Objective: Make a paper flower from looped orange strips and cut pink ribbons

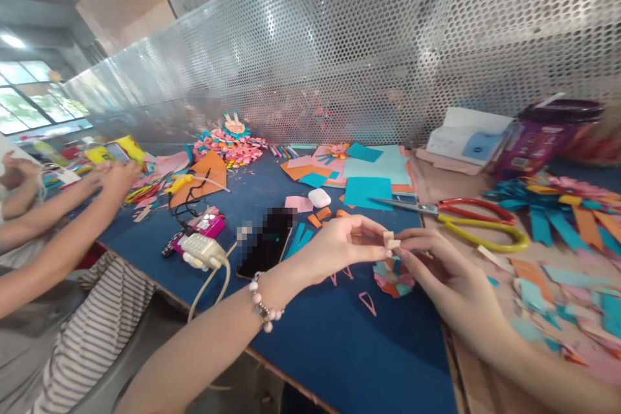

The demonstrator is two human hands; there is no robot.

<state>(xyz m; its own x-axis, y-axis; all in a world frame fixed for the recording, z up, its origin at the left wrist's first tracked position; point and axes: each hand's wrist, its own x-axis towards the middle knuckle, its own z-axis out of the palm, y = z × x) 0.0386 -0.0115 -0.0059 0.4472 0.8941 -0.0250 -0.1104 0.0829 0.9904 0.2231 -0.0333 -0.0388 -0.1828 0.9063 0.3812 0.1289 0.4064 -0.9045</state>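
Between my two hands is a small cream-coloured paper piece [392,240], which looks like a folded strip. My left hand [356,242], with a beaded bracelet on its wrist, pinches it from the left. From the right, the fingertips of my right hand [434,265] close on the same piece. Just below the hands lies a round flower of pink, orange and teal paper [392,277], partly hidden by my fingers. A pink folded paper loop [367,303] rests on the blue table [339,343] nearby.
Scissors with red and yellow handles [480,220] lie right of centre. A phone [266,242], a white power strip [204,249] and a white earbud case [319,198] sit to the left. Paper scraps [548,297] cover the right side. Another person's arms [72,226] work at the left.
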